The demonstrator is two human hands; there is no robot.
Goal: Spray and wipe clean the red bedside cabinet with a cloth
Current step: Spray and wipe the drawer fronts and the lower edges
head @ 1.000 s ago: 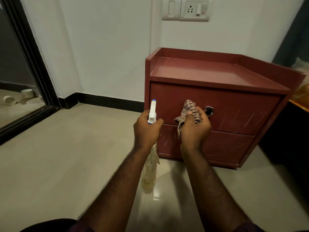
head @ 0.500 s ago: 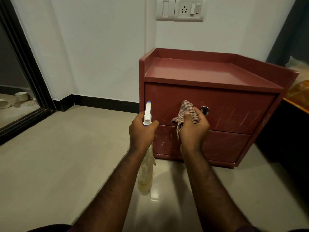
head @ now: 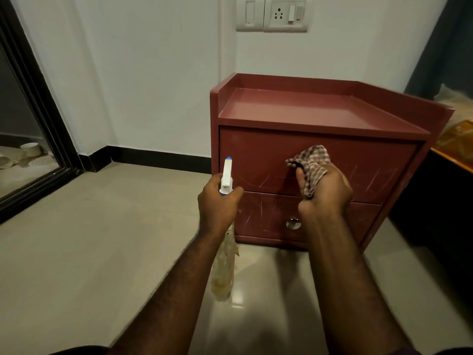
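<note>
The red bedside cabinet (head: 320, 116) stands against the white wall, with two scratched drawer fronts and a round metal pull (head: 293, 223) on the lower one. My left hand (head: 217, 206) grips a spray bottle (head: 224, 267) by its neck, its white nozzle with a blue tip pointing up in front of the cabinet's left edge. My right hand (head: 325, 190) holds a bunched checked cloth (head: 311, 165) against the upper drawer front. The upper drawer's pull is hidden behind that hand.
A black-framed mirror or glass door (head: 33, 139) leans along the left wall. A switch and socket plate (head: 272, 14) sits on the wall above the cabinet. Dark furniture with an orange edge (head: 450, 160) stands close on the right. Glossy beige floor tiles (head: 102, 252) lie in front.
The view has moved closer to the cabinet. My right hand with the cloth has shifted right across the upper drawer front, and the lower drawer's pull has come into sight.
</note>
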